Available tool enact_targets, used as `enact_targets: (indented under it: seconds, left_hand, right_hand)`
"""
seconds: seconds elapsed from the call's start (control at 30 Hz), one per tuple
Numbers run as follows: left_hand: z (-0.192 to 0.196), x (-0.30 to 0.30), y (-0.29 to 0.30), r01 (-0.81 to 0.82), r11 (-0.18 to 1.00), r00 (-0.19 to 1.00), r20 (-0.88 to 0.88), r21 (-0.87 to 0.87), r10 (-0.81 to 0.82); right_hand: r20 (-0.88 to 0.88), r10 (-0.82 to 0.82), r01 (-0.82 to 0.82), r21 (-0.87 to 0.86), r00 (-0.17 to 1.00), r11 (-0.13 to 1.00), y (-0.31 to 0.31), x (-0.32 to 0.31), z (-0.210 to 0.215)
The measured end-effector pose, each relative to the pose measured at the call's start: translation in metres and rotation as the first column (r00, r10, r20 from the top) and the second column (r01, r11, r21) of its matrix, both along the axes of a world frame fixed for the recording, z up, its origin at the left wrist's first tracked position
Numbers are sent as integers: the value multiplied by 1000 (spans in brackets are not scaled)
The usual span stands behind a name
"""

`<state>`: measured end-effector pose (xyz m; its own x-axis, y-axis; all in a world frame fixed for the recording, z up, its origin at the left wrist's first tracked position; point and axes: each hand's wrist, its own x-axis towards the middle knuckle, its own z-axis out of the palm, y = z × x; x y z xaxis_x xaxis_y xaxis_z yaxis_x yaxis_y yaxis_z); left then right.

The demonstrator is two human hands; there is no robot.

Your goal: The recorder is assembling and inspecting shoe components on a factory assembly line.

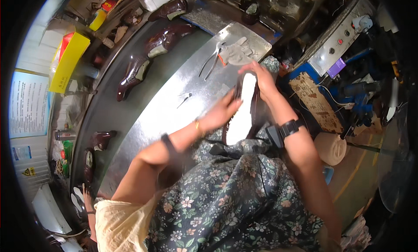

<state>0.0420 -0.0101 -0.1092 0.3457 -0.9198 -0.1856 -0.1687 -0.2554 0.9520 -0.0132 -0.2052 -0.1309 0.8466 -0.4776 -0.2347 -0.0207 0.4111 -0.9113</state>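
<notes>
Dark brown shoe (254, 103): bottom turned up, white underside showing, held over the lap at the near edge of the metal worktable, its length running away from the body. Right hand (263, 80) curled about the far end and right side, has hold of it. Left hand (223, 109) half open, fingers stretched out to the shoe's left edge; blurred, cannot tell whether it grips or only rests there.

Beneath and near: floral apron (209, 195), dark ground, pale blossoms. Black watch (288, 128) on right wrist; dark band (169, 145) on left forearm.

Metal worktable (161, 99), bright with glare. At its far end, metal pincers (217, 49) lie with handles spread, just beside a crumpled grey glove or cloth (237, 54). Small dark tool (185, 99) alone on the sheen, too small to identify.

Left of table: curving dark green conveyor belt (109, 69) bearing glossy brown shoes, one (133, 74) opposite the pincers, others farther and nearer. Yellow box (69, 62) beyond the belt. Lower left, a co-worker's hand (88, 199).

Right: control box (339, 40) with knobs, purple carton (335, 68) against it; beige roll (329, 149) lower down.
</notes>
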Motion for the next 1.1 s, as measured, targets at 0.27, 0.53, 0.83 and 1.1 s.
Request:
enact_targets:
  seconds: [0.27, 0.53, 0.83, 1.1]
  left_hand:
    - [-3, -28, 31, -229, 973, 763, -617, 18, 191]
    - [32, 7, 29, -434, 888, 637, 645, -153, 422]
    - [-19, -13, 40, -288, 950, 635, 718, -123, 286]
    - [46, -65, -31, 254, 944, 947, 250, -210, -200]
  right_hand:
    - [267, 156, -117, -155, 951, 981, -15, -1, 23]
    - [-195, -518, 10, -931, 833, 365, -232, -237, 193]
    - [98, -973, -209, -968, 210, -142, -287, -374, 202]
    - [188, -899, -95, -965, 396, -244, -335, -441, 185]
